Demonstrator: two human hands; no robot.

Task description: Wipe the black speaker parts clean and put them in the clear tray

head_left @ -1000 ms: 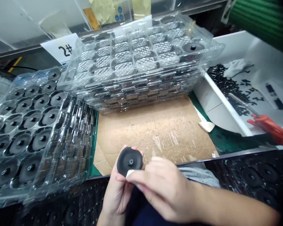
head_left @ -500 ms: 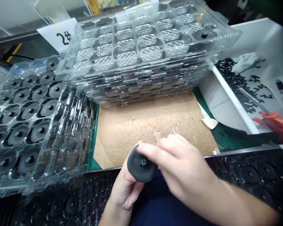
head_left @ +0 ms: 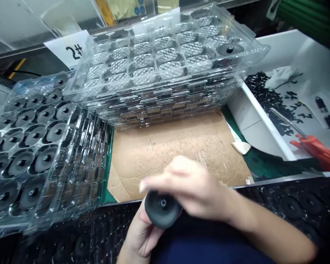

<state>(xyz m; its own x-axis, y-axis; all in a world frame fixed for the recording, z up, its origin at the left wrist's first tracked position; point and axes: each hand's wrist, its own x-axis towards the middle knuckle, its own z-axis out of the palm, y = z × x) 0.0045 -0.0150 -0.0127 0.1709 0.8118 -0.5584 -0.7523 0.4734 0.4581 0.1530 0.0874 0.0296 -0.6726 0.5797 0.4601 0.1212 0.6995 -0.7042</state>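
My left hand (head_left: 143,234) is closed around a black round rubber-like part (head_left: 162,216) with a small ringed hub at its centre. The part is tilted so that its dished face shows. Just above and behind its upper edge is my right hand (head_left: 189,183), smeared by motion, with its visible fingers stretched out to the left. It overlaps the part's top rim, and I cannot tell whether it touches. Both hands are over the near edge of a brown cardboard sheet (head_left: 167,154).
Stacked clear trays (head_left: 148,88) stand behind the cardboard, one black part (head_left: 230,49) in the top one. More trays (head_left: 79,165) with black parts rise at left. A white bin (head_left: 272,128) at right holds small black pieces; red-handled cutters (head_left: 316,148) lie across its edge.
My right hand has moved left across the part's top edge, and its fingers have straightened. The black part stays in my left hand, slightly lower in view. The camera has shifted a little.
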